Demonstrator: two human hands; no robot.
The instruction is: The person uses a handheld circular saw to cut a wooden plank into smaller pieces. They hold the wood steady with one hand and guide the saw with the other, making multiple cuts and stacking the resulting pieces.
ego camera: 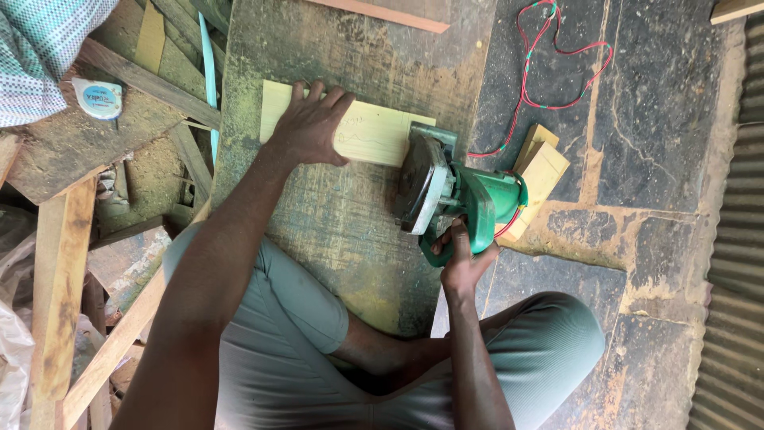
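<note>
A pale wooden board (374,131) lies flat on a worn green workboard (334,215). My left hand (312,123) presses down on the board's middle, fingers spread. A green hand-held circular saw (454,199) sits at the board's right end, its round blade guard against the wood. My right hand (463,253) is wrapped around the saw's handle from below. My legs, in grey trousers, are folded under the workboard's near edge.
Two pale wood offcuts (543,171) lie right of the saw on the stone floor. A red cord (557,76) loops beyond them. A tape measure (98,97) rests on stacked timber (60,279) at left. Corrugated sheet (736,239) lines the right edge.
</note>
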